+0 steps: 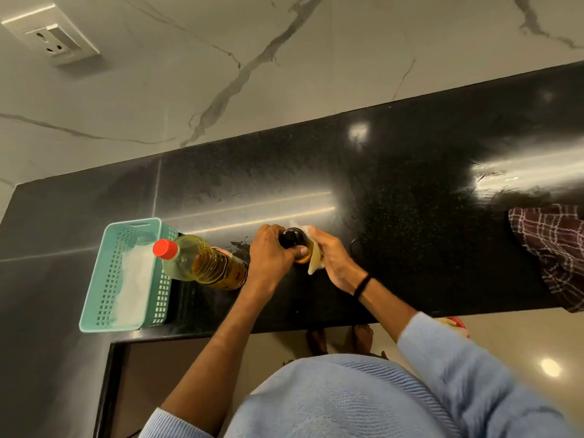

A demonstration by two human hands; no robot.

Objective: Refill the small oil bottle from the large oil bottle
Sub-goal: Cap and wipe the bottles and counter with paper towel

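Note:
The small oil bottle (296, 245) stands upright on the black counter (410, 200), with a black cap on top and yellow oil showing below. My left hand (268, 254) grips it from the left. My right hand (331, 257) presses a pale tissue (314, 262) against the bottle's right side. The large oil bottle (202, 260) stands to the left, its red cap (165, 248) on, filled with yellow oil.
A teal perforated basket (104, 276) with white tissue inside sits left of the large bottle. A maroon checked cloth (556, 251) hangs over the counter's right front edge. The marble wall behind carries a socket (53, 39). The counter's front edge runs just below my hands.

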